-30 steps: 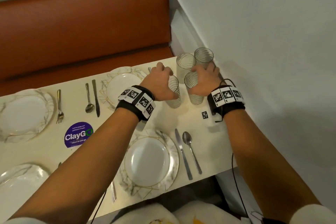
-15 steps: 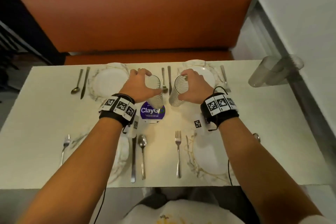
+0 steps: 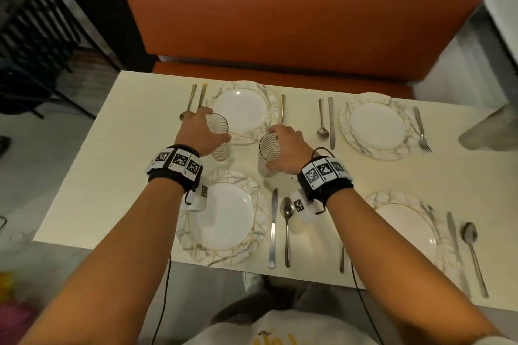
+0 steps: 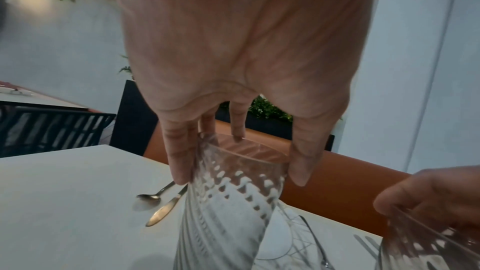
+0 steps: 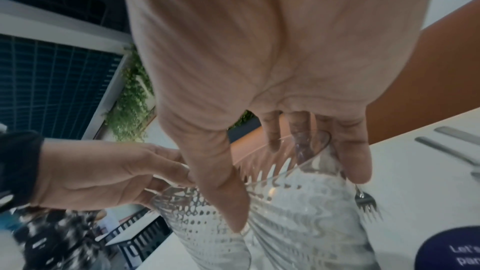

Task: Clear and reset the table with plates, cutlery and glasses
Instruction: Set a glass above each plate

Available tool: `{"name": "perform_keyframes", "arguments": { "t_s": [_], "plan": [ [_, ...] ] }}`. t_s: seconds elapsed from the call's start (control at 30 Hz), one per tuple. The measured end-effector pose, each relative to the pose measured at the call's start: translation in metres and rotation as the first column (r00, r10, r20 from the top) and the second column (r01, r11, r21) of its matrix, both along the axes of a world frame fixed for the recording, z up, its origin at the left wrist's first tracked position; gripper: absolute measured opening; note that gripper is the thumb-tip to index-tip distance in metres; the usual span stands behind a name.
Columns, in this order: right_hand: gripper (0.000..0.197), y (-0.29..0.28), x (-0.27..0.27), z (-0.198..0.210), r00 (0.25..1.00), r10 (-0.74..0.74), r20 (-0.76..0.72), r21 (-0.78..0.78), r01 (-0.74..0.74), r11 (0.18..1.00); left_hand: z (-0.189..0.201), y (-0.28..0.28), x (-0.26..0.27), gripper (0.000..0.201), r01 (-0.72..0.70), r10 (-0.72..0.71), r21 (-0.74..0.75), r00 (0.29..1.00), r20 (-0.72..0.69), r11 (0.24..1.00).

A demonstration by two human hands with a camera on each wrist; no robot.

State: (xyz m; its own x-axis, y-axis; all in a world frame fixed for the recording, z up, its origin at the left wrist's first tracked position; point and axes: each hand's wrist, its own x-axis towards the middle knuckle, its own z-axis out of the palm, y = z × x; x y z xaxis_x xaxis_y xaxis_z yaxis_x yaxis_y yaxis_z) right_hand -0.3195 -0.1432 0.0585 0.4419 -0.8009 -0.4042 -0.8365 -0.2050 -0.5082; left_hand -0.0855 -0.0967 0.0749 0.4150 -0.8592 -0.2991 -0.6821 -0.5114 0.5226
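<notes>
Two clear ribbed glasses are held near their rims, one in each hand. My left hand point(image 3: 214, 126) grips the left glass point(image 3: 221, 145) beside the far-left plate point(image 3: 241, 112), fingers and thumb around the rim point(image 4: 239, 171). My right hand point(image 3: 273, 148) grips the right glass point(image 3: 267, 159) between the far-left plate and the near-left plate point(image 3: 224, 216). In the right wrist view the thumb and fingers clamp this glass point(image 5: 298, 213). Both glasses stand roughly upright; whether their bases touch the table point(image 3: 112, 176) is unclear.
Two more plates point(image 3: 377, 126) point(image 3: 406, 230) lie on the right half, each flanked by a knife, spoon and fork. A knife point(image 3: 273, 227) and spoon point(image 3: 287, 221) lie under my right wrist. A blurred glass point(image 3: 487, 131) stands at the right edge. An orange bench point(image 3: 280, 22) lies beyond.
Both hands have carried their glasses from the cluster by the wall leftward across the table to the left pair of plates. The view has swung left with them.
</notes>
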Motion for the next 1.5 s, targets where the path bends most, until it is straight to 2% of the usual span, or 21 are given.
{"name": "perform_keyframes", "arguments": {
  "t_s": [0.27,0.73,0.9,1.0,1.13,1.33,1.43,1.5],
  "plan": [
    [0.094,0.007,0.020,-0.002,0.996,0.054,-0.071,-0.029,-0.056,0.998,-0.020,0.006,0.034,0.084,-0.032,0.032,0.030,0.999,-0.015,0.999],
    [0.089,0.014,0.024,-0.001,0.990,0.056,-0.127,-0.037,-0.061,0.997,-0.023,0.005,0.039,0.084,-0.059,0.059,0.015,0.998,-0.027,0.998],
    [0.092,0.016,0.025,-0.002,0.990,0.048,-0.130,-0.049,-0.055,0.997,-0.023,0.005,0.038,0.086,-0.054,0.055,0.025,0.998,-0.008,0.998],
    [0.102,0.017,0.023,-0.001,0.988,0.047,-0.145,-0.032,-0.052,0.998,-0.020,0.005,0.036,0.096,-0.033,0.029,0.058,0.998,0.062,0.998],
    [0.111,0.016,0.014,0.000,0.995,0.024,-0.094,-0.028,-0.027,0.999,-0.015,0.006,0.036,0.105,-0.019,0.014,0.047,0.993,0.121,0.999],
    [0.105,0.011,-0.016,0.010,0.998,-0.046,0.033,-0.063,0.048,0.997,0.005,0.001,0.018,0.100,0.068,-0.054,-0.048,0.967,0.250,0.997],
    [0.105,0.009,-0.040,0.016,0.992,-0.105,0.072,-0.082,0.110,0.990,0.020,-0.009,-0.009,0.093,0.121,-0.094,-0.102,0.968,0.234,0.987],
    [0.097,0.009,-0.060,0.022,0.982,-0.146,0.116,-0.096,0.157,0.983,0.028,-0.019,-0.034,0.087,0.166,-0.138,-0.127,0.970,0.201,0.978]
  ]
}}
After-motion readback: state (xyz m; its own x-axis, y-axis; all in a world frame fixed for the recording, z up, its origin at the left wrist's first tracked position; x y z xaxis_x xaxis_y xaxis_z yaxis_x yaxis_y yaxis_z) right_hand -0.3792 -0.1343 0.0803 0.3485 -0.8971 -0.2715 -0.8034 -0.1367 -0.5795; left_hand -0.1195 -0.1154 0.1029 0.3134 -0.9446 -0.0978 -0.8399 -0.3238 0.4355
